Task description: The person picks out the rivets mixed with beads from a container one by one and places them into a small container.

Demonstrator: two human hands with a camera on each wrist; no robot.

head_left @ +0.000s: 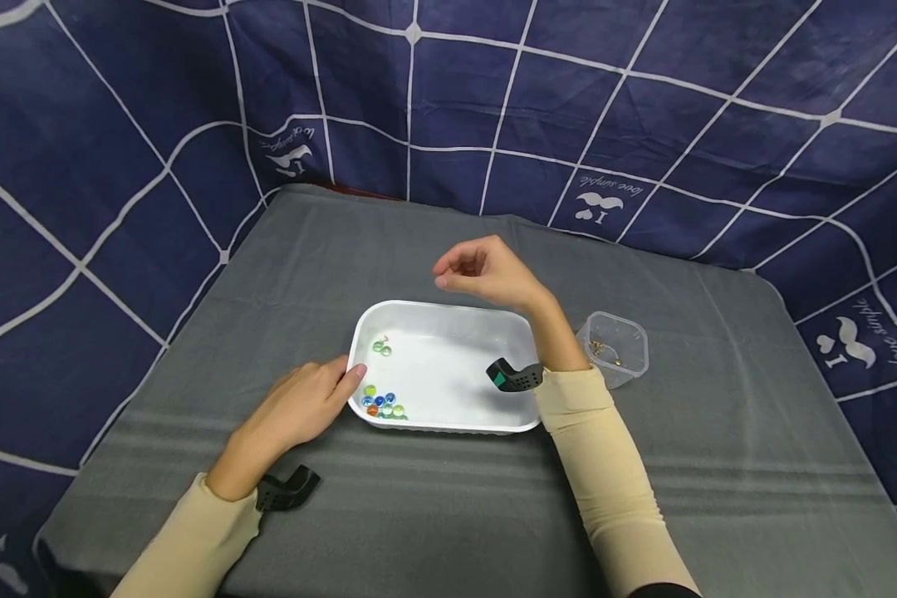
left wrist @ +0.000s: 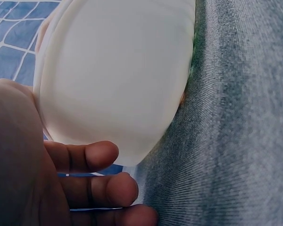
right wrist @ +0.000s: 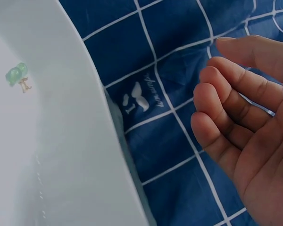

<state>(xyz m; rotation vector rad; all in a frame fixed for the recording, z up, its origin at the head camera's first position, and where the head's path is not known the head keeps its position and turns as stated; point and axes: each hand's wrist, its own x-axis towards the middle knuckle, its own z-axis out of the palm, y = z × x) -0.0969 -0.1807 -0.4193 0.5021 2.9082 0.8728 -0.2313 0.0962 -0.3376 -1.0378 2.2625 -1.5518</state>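
A white rectangular tray (head_left: 456,365) has several coloured marbles (head_left: 379,400) in its near left corner. Farther back on its left side lie a few pale green marbles (right wrist: 15,75) beside a small gold-coloured piece (right wrist: 25,85). My left hand (head_left: 299,407) holds the tray's left end, thumb over the rim; in the left wrist view its fingers (left wrist: 101,155) curl by the outer wall. Above the tray's far edge hovers my right hand (head_left: 493,272), fingers loosely bent, and the right wrist view shows nothing in it.
A clear plastic box (head_left: 631,349) with small gold-coloured pieces (head_left: 601,349) stands just right of the tray, partly behind the right forearm. Grey cloth (head_left: 718,432) covers the table. Blue white-lined fabric (head_left: 463,100) hangs around its back and sides.
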